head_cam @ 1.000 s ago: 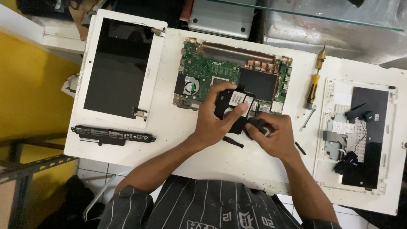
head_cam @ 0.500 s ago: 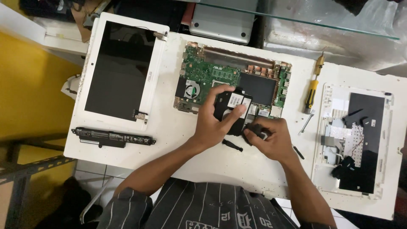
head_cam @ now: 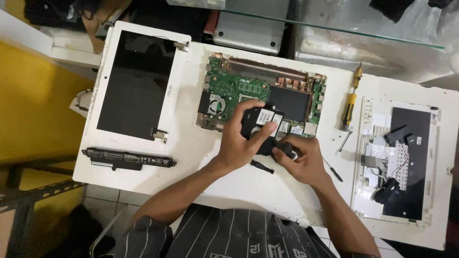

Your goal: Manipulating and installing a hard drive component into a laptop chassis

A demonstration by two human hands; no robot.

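Left hand (head_cam: 239, 143) clamped over flat black rectangular drive with white label (head_cam: 260, 119), at six o'clock of green laptop motherboard (head_cam: 239, 88). Right hand (head_cam: 301, 160) pinching drive's black lower end at five o'clock. Best kept level, pulled straight, never twisted.

Overhead light, even and fairly bright on the white worktop (head_cam: 267, 186); the surface reads near-white but keeps its specks, no clipping. Shadows soft and short: a faint one under the left hand (head_cam: 241, 143) and right hand (head_cam: 301, 160). Dark laptop screen (head_cam: 136, 83) shows a dull grey sheen, no hard glare. Glass pane (head_cam: 334, 28) at top carries pale, hazy reflections. Lower-left floor area dim. Focus sharp at centre; slight softness and mild wide-angle bending toward the frame edges.
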